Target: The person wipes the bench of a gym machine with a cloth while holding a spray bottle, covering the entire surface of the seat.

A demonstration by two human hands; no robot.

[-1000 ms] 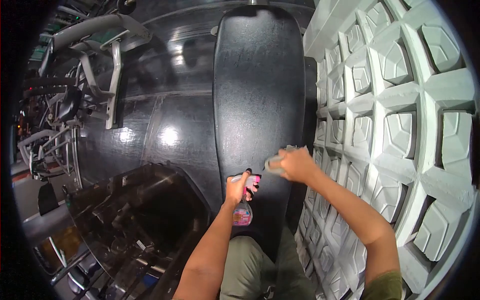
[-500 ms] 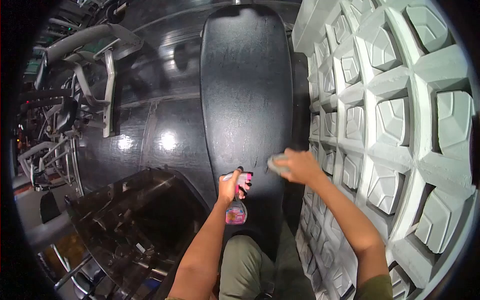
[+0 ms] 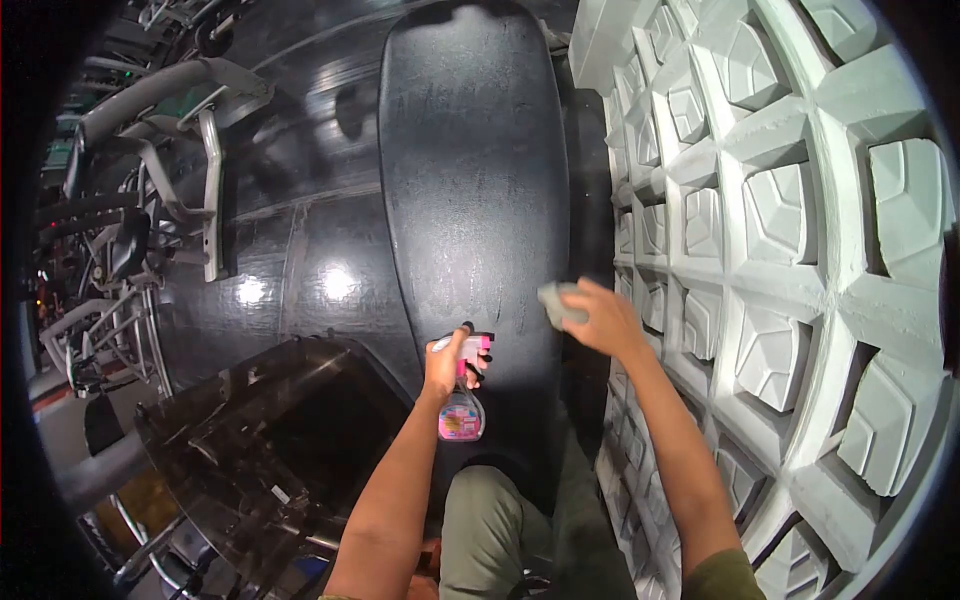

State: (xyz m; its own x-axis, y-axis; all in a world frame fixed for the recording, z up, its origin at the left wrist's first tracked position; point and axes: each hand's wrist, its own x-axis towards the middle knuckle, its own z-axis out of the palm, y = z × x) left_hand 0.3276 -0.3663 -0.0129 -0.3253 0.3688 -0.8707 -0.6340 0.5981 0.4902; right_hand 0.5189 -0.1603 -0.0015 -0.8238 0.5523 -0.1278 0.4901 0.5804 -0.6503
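Observation:
My left hand (image 3: 450, 362) is wrapped round the neck of a spray bottle (image 3: 461, 418) with a white and pink trigger head and a pink label. The bottle is upright over the near end of a long black padded bench (image 3: 475, 190), whose surface shows wet streaks. In my right hand (image 3: 606, 318) is a folded greyish cloth (image 3: 562, 304), pinched between thumb and fingers at the bench's right edge.
A white wall of raised geometric blocks (image 3: 778, 212) runs close along the right. Grey metal gym frames (image 3: 212, 180) stand on the dark floor to the left. A dark see-through panel (image 3: 300, 430) lies near my left arm.
The view has shifted slightly, so the bench appears further left. My right hand with the cloth has moved a little away from the bench's middle towards its right edge. Both grips are unchanged.

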